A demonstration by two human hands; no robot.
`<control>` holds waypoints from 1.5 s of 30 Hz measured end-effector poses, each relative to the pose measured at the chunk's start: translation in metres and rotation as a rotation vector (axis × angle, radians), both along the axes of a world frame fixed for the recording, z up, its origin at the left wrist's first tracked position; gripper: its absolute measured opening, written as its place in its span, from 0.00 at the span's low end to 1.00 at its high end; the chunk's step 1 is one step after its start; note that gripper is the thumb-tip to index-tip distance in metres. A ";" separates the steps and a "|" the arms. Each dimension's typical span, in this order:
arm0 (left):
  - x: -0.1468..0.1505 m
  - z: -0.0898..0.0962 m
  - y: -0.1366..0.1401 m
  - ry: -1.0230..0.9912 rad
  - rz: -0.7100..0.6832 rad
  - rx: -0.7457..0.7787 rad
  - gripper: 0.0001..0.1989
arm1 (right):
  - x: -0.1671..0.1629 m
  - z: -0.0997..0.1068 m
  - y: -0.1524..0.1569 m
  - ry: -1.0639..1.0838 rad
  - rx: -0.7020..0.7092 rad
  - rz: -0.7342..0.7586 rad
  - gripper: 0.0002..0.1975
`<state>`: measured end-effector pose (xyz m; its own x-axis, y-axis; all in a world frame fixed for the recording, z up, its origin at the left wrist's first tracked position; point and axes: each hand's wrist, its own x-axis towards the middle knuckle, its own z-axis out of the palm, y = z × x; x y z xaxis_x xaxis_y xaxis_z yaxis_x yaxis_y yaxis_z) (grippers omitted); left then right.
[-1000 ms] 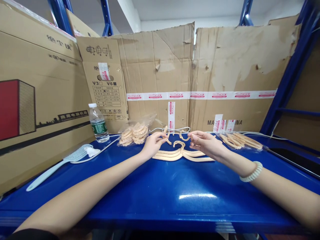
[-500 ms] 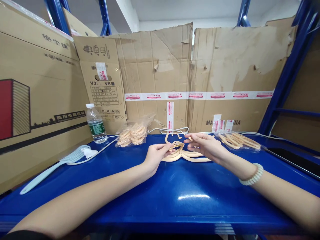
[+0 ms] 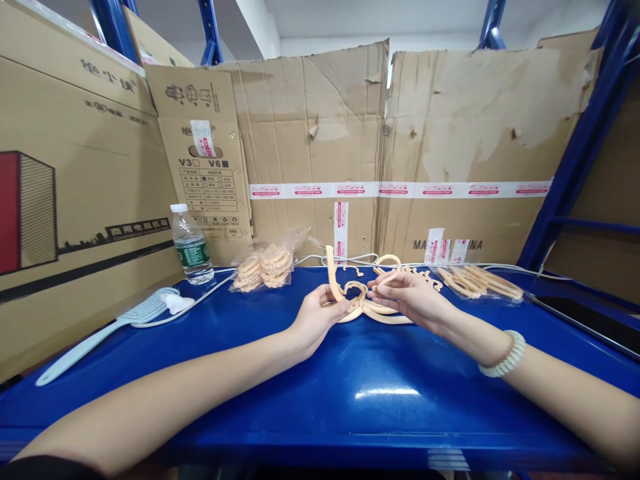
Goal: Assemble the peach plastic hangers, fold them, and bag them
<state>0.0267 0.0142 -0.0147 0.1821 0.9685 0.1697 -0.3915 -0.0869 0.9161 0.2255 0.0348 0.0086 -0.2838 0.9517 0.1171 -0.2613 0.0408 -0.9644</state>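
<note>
Beige, curved strips are in both hands in the head view, the only view. Half a second ago no wide bend showed above the right hand (image 3: 420, 300); now a hooked strip (image 3: 391, 258) arcs up from its fingers, which are closed in a pinch. In the left hand (image 3: 314, 319), thumb and fingertips are pinched narrow around what looks like the lower end of an upright strip (image 3: 331, 268), which stands taller than it did then. My reading is that attention has passed from thin, small bits to these larger strips, and that neither hand is free.

Between and beneath the hands, more curved strips (image 3: 390, 319) lie on the blue surface (image 3: 300, 400), partly hidden by the fingers; whether the held strips touch them I cannot tell. A small hook (image 3: 359, 272) lies just behind, and small wavy pieces (image 3: 424, 275) lie beyond the right hand. Farther out, the left bag (image 3: 277, 265) and right bag (image 3: 483, 283), both clear and filled with beige pieces, rest where they were.
</note>
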 end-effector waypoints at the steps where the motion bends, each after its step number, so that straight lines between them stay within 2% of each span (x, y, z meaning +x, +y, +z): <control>1: 0.000 -0.001 0.000 0.007 -0.008 0.017 0.16 | 0.000 -0.001 0.000 0.000 0.004 0.000 0.16; 7: 0.002 -0.006 -0.003 0.210 0.054 0.122 0.14 | -0.001 -0.003 -0.002 -0.070 -0.025 0.035 0.17; 11: 0.003 -0.007 -0.005 0.286 0.047 0.191 0.14 | -0.001 -0.003 -0.002 -0.121 -0.045 0.106 0.14; 17: 0.003 -0.007 -0.009 0.343 0.084 0.262 0.13 | -0.005 0.000 -0.011 -0.162 -0.087 0.250 0.13; 21: 0.003 -0.004 -0.012 0.334 0.063 0.275 0.12 | -0.008 0.001 -0.015 -0.172 -0.072 0.282 0.12; 31: 0.002 -0.006 -0.013 0.364 0.042 0.342 0.11 | -0.011 0.000 -0.016 -0.161 -0.051 0.238 0.12; 45: 0.005 -0.001 -0.016 0.370 0.019 0.236 0.13 | -0.021 -0.010 -0.021 -0.233 0.025 0.105 0.16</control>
<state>0.0320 -0.0019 -0.0158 0.2549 0.9148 0.3132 -0.0369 -0.3144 0.9486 0.2043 0.0135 -0.0011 -0.4026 0.9134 0.0597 -0.0358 0.0495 -0.9981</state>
